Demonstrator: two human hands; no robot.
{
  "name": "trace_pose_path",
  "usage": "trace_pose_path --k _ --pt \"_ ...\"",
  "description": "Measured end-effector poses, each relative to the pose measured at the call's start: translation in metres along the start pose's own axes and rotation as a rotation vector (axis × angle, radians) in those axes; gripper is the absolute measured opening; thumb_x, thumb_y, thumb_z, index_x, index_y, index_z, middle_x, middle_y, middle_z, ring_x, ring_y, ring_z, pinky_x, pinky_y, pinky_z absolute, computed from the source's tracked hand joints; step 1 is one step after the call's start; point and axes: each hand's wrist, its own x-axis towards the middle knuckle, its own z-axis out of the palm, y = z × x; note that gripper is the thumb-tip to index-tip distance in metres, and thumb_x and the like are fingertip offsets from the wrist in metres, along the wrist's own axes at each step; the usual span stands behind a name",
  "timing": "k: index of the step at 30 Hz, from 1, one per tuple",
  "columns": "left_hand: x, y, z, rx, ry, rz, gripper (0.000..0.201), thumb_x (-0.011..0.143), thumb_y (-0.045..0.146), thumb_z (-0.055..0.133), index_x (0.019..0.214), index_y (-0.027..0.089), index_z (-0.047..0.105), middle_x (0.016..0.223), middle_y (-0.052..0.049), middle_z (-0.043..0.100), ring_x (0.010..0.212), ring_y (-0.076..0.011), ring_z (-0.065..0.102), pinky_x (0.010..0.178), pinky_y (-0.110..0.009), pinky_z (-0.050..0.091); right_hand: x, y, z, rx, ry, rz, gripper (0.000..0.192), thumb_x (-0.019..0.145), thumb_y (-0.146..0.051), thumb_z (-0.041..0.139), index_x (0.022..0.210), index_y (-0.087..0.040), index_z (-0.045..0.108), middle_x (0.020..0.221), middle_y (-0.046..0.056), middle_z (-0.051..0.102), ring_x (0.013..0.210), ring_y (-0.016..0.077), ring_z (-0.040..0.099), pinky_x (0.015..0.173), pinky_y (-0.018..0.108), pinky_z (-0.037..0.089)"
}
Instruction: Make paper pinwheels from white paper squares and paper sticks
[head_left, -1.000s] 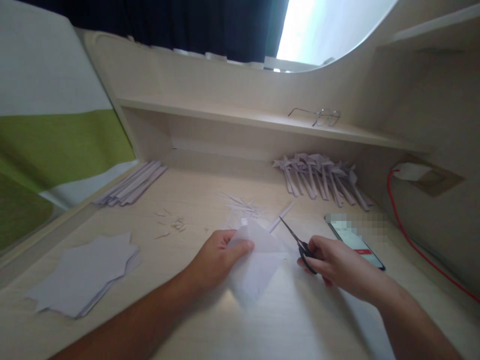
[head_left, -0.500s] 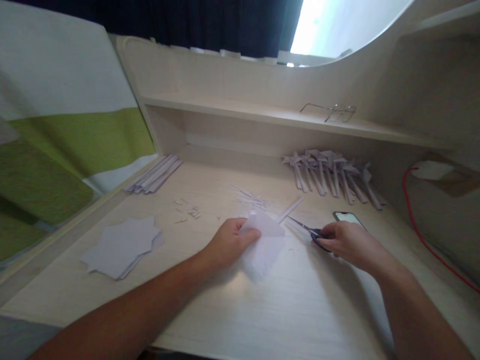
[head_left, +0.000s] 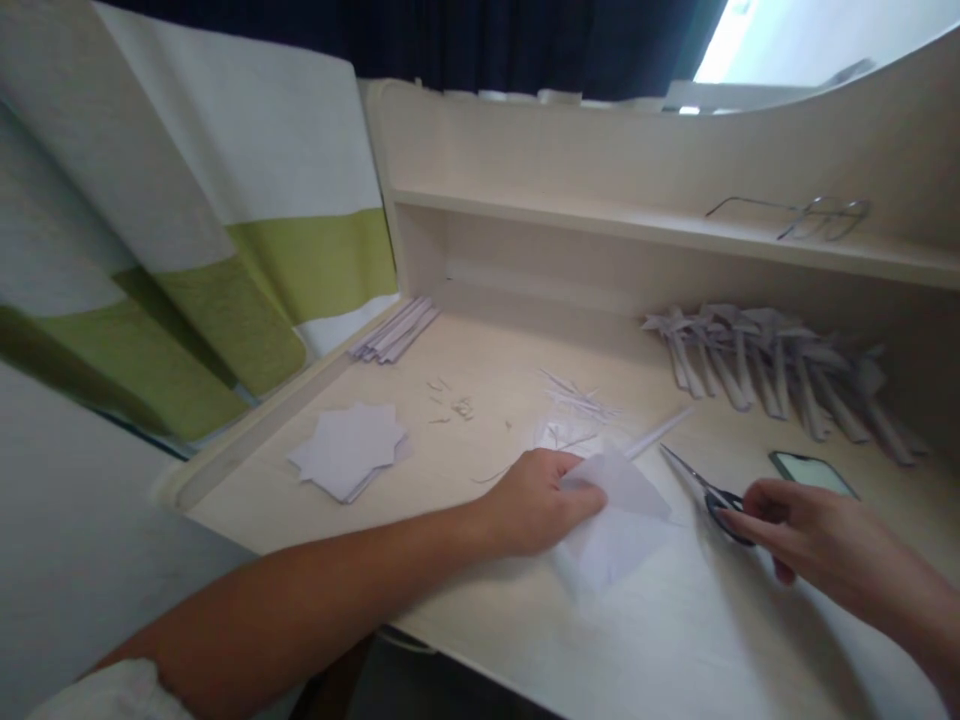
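While pinching the folded paper (head_left: 619, 510) at centre frame in the left hand (head_left: 536, 500), keep it flat on the tabletop (head_left: 675, 640); lift the scissors (head_left: 709, 490), right of centre, with right hand (head_left: 814, 540) fingers curled lightly at the handles.

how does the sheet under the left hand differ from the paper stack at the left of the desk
The sheet is a single folded piece with a pointed top, pinned by the left hand; the paper stack is several sheets fanned into a star-like outline, untouched. The sheet lies beside the scissors that the right hand touches; the stack lies apart, nearer the desk's left edge. Both are white and lie flat.
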Motion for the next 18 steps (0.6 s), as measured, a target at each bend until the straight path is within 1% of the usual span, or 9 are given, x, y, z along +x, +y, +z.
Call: trace_pose_path --k 2,3,6,8,12,14,15,17,18 --pt "-0.013 0.003 -0.008 -0.004 0.014 -0.019 0.019 0.079 0.031 0.060 0.074 0.014 0.066 0.065 -0.001 0.058 0.054 -0.0119 0.050 0.050 -0.024 0.036 -0.001 -0.005 0.000 -0.071 -0.086 0.026 0.031 0.090 -0.045 0.058 0.069 -0.023 0.061 0.054 0.007 0.067 0.053 0.0234 0.064 0.055 0.033 0.040" --pt "-0.020 0.004 -0.013 -0.005 0.019 -0.032 0.019 0.079 0.032 0.060 0.073 0.014 0.065 0.064 -0.001 0.057 0.053 -0.0116 0.049 0.049 -0.024 0.035 -0.001 -0.007 0.000 -0.122 -0.100 0.018 0.029 0.090 -0.044 0.058 0.070 -0.023 0.061 0.059 0.008 0.069 0.056 0.0245 0.065 0.056 0.033 0.038" --pt "-0.041 0.005 -0.029 0.053 0.083 -0.066 0.023 0.080 0.034 0.060 0.074 0.013 0.067 0.061 0.000 0.055 0.052 -0.0118 0.047 0.049 -0.024 0.032 -0.002 -0.014 0.004 -0.278 -0.070 -0.078 0.024 0.089 -0.040 0.059 0.072 -0.022 0.059 0.069 0.011 0.071 0.060 0.0265 0.064 0.055 0.033 0.031" --pt "-0.054 0.003 -0.040 0.083 0.132 -0.053 0.025 0.082 0.036 0.060 0.076 0.013 0.069 0.063 0.000 0.056 0.054 -0.0122 0.047 0.049 -0.023 0.031 -0.003 -0.015 0.005 -0.333 -0.107 -0.134 0.025 0.090 -0.037 0.057 0.071 -0.022 0.059 0.071 0.012 0.071 0.063 0.0272 0.064 0.056 0.033 0.028" --pt "-0.072 -0.004 -0.061 0.068 0.210 -0.067 0.028 0.084 0.041 0.060 0.077 0.015 0.069 0.065 -0.001 0.060 0.056 -0.0134 0.049 0.051 -0.023 0.033 0.001 -0.022 -0.010 -0.381 -0.192 -0.205 0.025 0.089 -0.024 0.055 0.066 -0.021 0.061 0.072 0.012 0.071 0.064 0.0249 0.065 0.057 0.033 0.029" --pt "-0.079 -0.006 -0.071 0.101 0.274 -0.069 0.030 0.084 0.043 0.061 0.077 0.015 0.069 0.065 -0.001 0.061 0.056 -0.0140 0.050 0.051 -0.023 0.033 0.009 -0.043 -0.024 -0.419 -0.165 -0.220 0.026 0.087 -0.022 0.057 0.062 -0.020 0.062 0.069 0.012 0.071 0.062 0.0243 0.064 0.056 0.033 0.029" --pt "-0.083 -0.006 -0.076 0.123 0.305 -0.068 0.031 0.084 0.044 0.061 0.077 0.015 0.069 0.065 -0.001 0.062 0.056 -0.0144 0.051 0.051 -0.024 0.034 0.015 -0.061 -0.029 -0.415 -0.115 -0.252 0.027 0.088 -0.023 0.058 0.062 -0.020 0.063 0.068 0.012 0.071 0.061 0.0241 0.064 0.056 0.033 0.030" --pt "-0.091 -0.005 -0.086 0.153 0.355 -0.065 0.033 0.083 0.047 0.063 0.077 0.014 0.069 0.066 -0.002 0.064 0.057 -0.0156 0.054 0.052 -0.024 0.036 0.029 -0.109 -0.034 -0.248 -0.047 -0.395 0.022 0.089 -0.027 0.061 0.071 -0.020 0.070 0.071 0.010 0.073 0.062 0.0230 0.065 0.058 0.032 0.036" --pt "-0.096 -0.005 -0.091 0.170 0.379 -0.065 0.035 0.083 0.048 0.063 0.077 0.014 0.069 0.067 -0.003 0.065 0.058 -0.0164 0.055 0.052 -0.024 0.037 0.037 -0.138 -0.032 -0.084 -0.033 -0.496 0.018 0.091 -0.028 0.061 0.082 -0.021 0.074 0.078 0.009 0.076 0.066 0.0219 0.067 0.059 0.030 0.040"
